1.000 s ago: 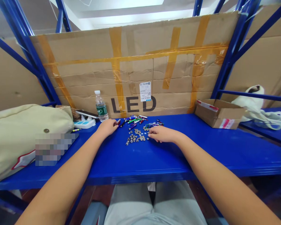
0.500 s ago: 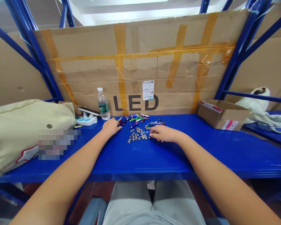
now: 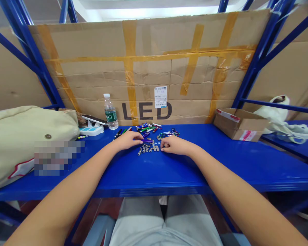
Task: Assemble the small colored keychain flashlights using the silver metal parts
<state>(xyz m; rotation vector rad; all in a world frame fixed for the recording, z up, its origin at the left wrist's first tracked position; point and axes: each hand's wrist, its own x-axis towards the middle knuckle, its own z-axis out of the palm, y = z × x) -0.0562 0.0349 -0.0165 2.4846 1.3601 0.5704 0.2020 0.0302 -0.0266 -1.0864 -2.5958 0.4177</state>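
My left hand (image 3: 128, 140) pinches a slim purple metal tube (image 3: 148, 140), which points to the right over the small parts. My right hand (image 3: 175, 145) is beside the flat round silver discs (image 3: 156, 148), which look like button cells. Its fingers are curled with their tips together, and whatever is between them is hidden. Small silver metal pieces (image 3: 143, 149) lie in a heap just left of the discs. Behind them is a pile of coloured tubes (image 3: 147, 127). Coloured clips (image 3: 170, 133) lie beyond my right hand, and several darker tubes (image 3: 120, 132) beyond my left.
A water bottle (image 3: 110, 114) stands at the back left near a white power strip (image 3: 92, 130) and a phone (image 3: 94, 119). The cream bag (image 3: 36, 130) covers the left side. At right sits an open cardboard box (image 3: 240, 124). Taped cardboard (image 3: 97, 85) closes off the back of the blue table (image 3: 154, 174).
My left hand has moved right and towards me from the darker tubes, and the purple tube now shows in its fingers. My right hand stays by the discs. The view has shifted slightly.
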